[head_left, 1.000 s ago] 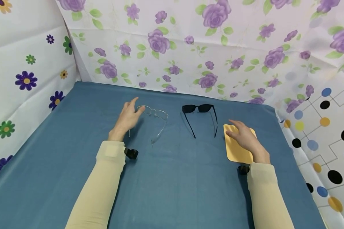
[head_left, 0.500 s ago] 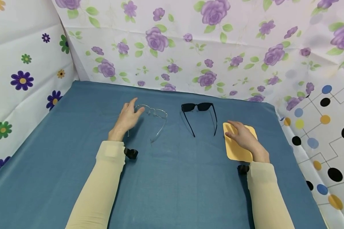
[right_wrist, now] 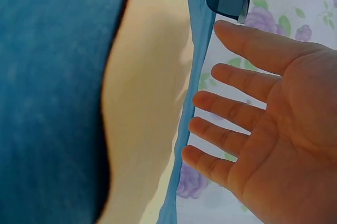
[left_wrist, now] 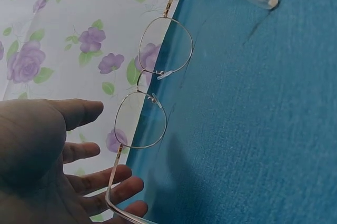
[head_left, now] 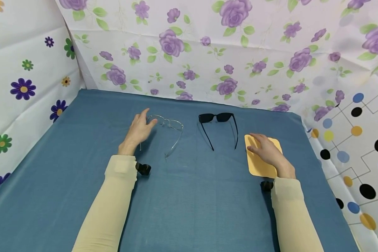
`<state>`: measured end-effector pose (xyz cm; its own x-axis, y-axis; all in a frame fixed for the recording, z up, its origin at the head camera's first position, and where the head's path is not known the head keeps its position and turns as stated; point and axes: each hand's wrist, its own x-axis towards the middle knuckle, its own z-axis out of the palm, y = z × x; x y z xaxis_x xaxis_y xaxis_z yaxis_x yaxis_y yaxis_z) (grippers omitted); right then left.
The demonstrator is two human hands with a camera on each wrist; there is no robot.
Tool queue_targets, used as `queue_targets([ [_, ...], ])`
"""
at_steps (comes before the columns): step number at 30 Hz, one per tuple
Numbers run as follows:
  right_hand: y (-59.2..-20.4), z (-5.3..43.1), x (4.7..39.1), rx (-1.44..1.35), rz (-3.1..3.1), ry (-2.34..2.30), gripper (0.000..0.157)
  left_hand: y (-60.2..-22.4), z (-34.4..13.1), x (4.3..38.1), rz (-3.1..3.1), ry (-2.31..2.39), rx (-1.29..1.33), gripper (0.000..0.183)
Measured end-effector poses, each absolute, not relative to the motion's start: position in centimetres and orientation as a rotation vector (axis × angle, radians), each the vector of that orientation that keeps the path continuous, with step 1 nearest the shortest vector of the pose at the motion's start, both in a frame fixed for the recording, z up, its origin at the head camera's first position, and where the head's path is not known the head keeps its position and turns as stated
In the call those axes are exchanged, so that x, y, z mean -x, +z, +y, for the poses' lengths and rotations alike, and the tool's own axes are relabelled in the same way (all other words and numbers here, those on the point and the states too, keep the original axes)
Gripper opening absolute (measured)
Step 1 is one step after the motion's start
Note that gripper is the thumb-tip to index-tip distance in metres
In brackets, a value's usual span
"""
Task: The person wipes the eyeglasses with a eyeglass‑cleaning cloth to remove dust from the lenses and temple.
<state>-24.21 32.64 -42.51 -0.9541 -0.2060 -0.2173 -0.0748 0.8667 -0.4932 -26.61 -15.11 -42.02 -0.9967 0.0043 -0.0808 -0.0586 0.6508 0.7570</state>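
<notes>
Left hand [head_left: 137, 130] poised, grasping nothing, beside the wire-rimmed glasses [head_left: 167, 121] | right hand [head_left: 270, 151] equally empty, hovering over the yellow sheet [head_left: 260, 166] | glasses look bendable: pinch lightly!

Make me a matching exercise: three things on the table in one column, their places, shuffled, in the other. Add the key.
Things
1. Thin metal-framed glasses with clear lenses
2. Black-framed sunglasses with dark lenses
3. Flat yellow sheet with rounded corners

Places
A. Below the right hand
B. Nearest the left hand
C. Between the other two things

Pairs: 1-B, 2-C, 3-A
</notes>
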Motion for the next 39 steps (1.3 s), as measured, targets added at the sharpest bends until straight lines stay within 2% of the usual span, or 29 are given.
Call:
queue_targets([
  [8,-42.66,32.52,24.23,0.205,2.768,-0.683,0.068,-42.12,-15.13,26.58,2.777,1.256,0.048,0.069],
  [20,-43.03,32.32,24.17,0.256,2.791,-0.581,0.06,-42.54,-14.97,26.87,2.807,1.19,0.087,0.061],
  [39,-42.47,31.69,24.06,0.292,2.845,-0.53,0.055,-42.73,-15.28,27.01,2.837,1.156,0.068,0.053],
])
